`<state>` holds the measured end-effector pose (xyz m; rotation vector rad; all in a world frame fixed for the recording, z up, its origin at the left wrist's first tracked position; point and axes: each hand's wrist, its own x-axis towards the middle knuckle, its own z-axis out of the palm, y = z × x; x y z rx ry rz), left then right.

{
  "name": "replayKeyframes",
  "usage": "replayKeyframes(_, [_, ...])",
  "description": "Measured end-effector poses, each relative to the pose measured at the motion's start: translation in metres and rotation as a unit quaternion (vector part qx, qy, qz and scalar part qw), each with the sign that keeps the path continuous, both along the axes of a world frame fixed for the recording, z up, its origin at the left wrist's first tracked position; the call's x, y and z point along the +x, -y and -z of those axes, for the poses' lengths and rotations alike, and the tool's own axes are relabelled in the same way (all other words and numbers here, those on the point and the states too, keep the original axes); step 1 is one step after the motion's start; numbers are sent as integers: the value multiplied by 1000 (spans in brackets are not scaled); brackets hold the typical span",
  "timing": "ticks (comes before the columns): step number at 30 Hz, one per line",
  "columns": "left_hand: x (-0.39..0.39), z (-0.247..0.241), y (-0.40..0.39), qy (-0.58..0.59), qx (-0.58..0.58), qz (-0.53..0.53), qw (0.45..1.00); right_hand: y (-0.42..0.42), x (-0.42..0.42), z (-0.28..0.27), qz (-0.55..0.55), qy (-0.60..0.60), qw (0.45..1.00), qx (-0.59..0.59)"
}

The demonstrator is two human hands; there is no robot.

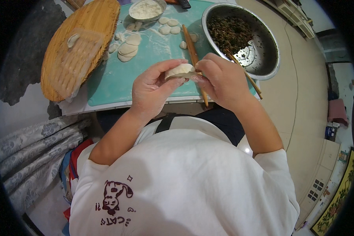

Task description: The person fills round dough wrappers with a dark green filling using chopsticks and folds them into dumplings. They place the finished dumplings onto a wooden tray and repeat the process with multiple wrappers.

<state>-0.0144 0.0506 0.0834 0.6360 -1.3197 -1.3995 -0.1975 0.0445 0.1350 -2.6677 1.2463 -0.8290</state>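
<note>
A folded dumpling (180,71) is held over the table's front edge. My left hand (153,85) grips its left part between thumb and fingers. My right hand (221,79) pinches its right end. Behind my right hand a wooden rolling pin (191,48) lies on the floured green mat (115,91). Stacked round wrappers (126,53) and small flattened dough pieces (165,29) rest farther back. At the right stands a steel basin (275,56) with dark chopped filling (230,32); chopsticks (246,73) lean over its near rim.
A bowl of flour (146,10) stands at the mat's back. On the left, a round wooden board (103,14) carries a clear plastic tray (73,65) with one dumpling (73,40). A black remote control (184,3) lies at the far edge. A patterned curtain (38,147) hangs lower left.
</note>
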Motion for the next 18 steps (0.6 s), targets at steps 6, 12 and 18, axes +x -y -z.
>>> replayKeyframes(6, [4, -3, -1, -6, 27, 28, 999, 5, -1, -9, -61, -87, 994, -22])
replayKeyframes(12, [7, -3, 0, 8, 31, 38, 999, 4, 2, -10, -70, -75, 994, -26])
replayKeyframes(18, [7, -5, -2, -24, 79, 67, 994, 2, 4, 4, -107, 37, 993, 40])
